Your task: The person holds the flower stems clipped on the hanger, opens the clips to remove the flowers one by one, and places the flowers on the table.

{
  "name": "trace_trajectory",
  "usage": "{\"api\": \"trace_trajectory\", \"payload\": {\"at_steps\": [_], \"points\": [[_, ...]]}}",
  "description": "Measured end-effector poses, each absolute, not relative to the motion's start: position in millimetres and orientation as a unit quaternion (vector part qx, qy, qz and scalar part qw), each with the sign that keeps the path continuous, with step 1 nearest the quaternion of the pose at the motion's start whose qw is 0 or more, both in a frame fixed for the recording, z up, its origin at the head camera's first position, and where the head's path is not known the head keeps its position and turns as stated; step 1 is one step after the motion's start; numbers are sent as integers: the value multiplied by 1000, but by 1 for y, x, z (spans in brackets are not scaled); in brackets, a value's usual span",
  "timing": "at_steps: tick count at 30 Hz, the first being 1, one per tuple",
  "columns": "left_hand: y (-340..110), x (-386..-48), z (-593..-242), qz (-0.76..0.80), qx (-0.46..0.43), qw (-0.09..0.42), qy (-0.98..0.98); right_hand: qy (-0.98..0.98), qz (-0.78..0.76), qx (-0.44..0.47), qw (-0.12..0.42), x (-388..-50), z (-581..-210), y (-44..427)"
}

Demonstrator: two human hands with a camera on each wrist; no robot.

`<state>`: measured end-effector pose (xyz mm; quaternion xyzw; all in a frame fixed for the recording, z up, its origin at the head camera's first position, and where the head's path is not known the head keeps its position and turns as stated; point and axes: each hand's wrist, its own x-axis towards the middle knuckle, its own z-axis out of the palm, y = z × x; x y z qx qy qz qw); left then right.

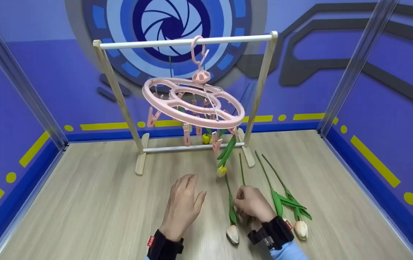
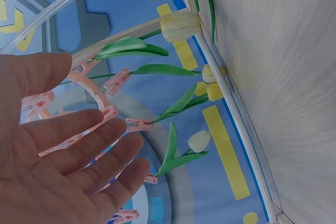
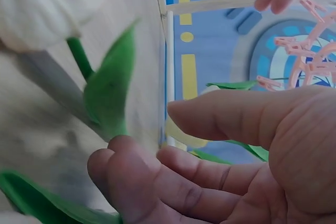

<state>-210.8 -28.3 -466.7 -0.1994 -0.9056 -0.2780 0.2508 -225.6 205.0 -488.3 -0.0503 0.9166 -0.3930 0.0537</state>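
Observation:
My left hand [image 1: 183, 206] hovers above the table with fingers extended, holding nothing; its palm and spread fingers show in the left wrist view. Over the table, my right hand [image 1: 253, 203] reaches with bent fingers to a tulip stem [image 1: 242, 169]. In the right wrist view the thumb stands apart from the fingers, whose tips are by a green leaf [image 3: 111, 85]. That tulip's bloom is hidden from the head view. A pale tulip [image 1: 232, 234] lies just left of this hand. Two more lie to its right, one a pinkish tulip [image 1: 301, 230].
A pink clip hanger [image 1: 192, 117] hangs tilted from the white bar [image 1: 148, 44] of a wooden stand. Its clips hold several tulips bloom-down, including a yellow tulip [image 1: 221, 171] at the front right. Patterned blue panels [image 1: 44, 90] enclose the wooden table [image 1: 101, 206].

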Motion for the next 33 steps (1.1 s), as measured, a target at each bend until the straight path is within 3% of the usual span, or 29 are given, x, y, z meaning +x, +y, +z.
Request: {"api": "trace_trajectory", "payload": {"at_steps": [15,23,33], "points": [[-23,-208,-459,-322,-220,211,-896,902,-423,-77,29,-229,-474,223],[-14,-208,-453,-344,-229,215,-885,880,-466,-84,35,-230,-469,230],[-2,-213,-448,-376,-233,200,-874,888,-451,-88,-13,-235,-457,232]]}}
